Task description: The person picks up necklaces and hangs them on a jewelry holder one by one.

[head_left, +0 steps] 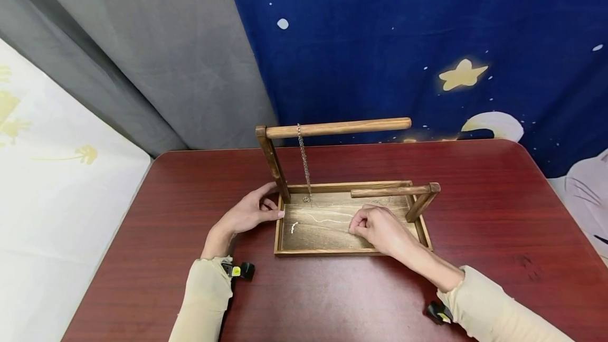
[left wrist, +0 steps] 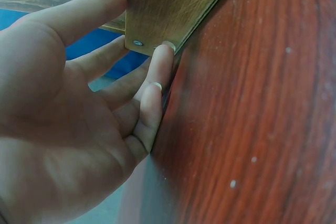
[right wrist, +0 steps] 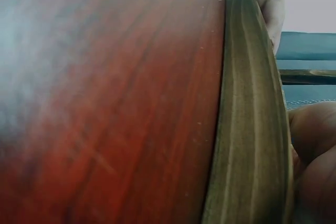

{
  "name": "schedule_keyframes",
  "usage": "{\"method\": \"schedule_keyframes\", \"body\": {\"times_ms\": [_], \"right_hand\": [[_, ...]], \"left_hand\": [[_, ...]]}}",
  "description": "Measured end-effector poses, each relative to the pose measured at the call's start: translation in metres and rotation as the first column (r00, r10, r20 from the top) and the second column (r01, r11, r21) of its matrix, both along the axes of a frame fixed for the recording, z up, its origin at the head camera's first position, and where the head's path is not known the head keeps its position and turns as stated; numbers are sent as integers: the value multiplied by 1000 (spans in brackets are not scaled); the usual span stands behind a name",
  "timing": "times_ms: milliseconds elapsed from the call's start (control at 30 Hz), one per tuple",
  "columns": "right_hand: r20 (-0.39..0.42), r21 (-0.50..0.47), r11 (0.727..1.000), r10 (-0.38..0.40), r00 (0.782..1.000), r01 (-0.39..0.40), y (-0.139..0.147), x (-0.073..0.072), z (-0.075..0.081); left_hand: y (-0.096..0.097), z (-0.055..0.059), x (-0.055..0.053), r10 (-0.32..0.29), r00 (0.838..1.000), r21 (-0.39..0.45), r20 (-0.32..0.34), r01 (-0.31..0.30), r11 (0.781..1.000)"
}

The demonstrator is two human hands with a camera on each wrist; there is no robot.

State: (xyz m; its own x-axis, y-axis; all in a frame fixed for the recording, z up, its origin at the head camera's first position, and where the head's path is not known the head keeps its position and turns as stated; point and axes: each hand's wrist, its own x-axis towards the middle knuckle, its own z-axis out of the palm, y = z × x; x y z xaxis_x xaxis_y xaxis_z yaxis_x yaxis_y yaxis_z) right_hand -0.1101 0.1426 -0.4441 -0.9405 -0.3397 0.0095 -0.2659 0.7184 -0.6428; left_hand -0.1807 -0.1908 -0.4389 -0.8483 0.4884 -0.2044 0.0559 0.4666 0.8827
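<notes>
A wooden jewelry stand (head_left: 339, 126) has a shallow tray base, a tall bar and a lower bar (head_left: 389, 192). My left hand (head_left: 249, 212) holds its left end, thumb at the rim. In the left wrist view, fingers of that hand (left wrist: 68, 93) reach the end wall (left wrist: 173, 11). Inside the tray lies a thin pale chain necklace (head_left: 325, 220); my right hand (head_left: 382, 228) pinches it with thumb and fingertips bunched together. Much of this hand is out of the right wrist view, where the tray's front wall (right wrist: 247, 108) fills the middle.
A linked chain (head_left: 304, 160) hangs from the tall bar down into the tray. A short pale piece of chain (head_left: 293, 227) lies at the tray's left, and another fine chain (head_left: 380, 202) under the lower bar. Everything stands on a reddish wooden table (head_left: 332, 300), with curtains behind.
</notes>
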Motion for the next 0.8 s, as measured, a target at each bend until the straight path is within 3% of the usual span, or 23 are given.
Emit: {"method": "schedule_keyframes", "body": {"times_ms": [400,800], "right_hand": [[-33,-32,999,-1,999,0,5,4,16],[85,-164,986,31,996,-17,6,9,29]], "left_hand": [[-1,0,1,9,1000,-6,-9,-9,1000],[-1,-2,-1,-9,1000,16,-29,9,1000]]}}
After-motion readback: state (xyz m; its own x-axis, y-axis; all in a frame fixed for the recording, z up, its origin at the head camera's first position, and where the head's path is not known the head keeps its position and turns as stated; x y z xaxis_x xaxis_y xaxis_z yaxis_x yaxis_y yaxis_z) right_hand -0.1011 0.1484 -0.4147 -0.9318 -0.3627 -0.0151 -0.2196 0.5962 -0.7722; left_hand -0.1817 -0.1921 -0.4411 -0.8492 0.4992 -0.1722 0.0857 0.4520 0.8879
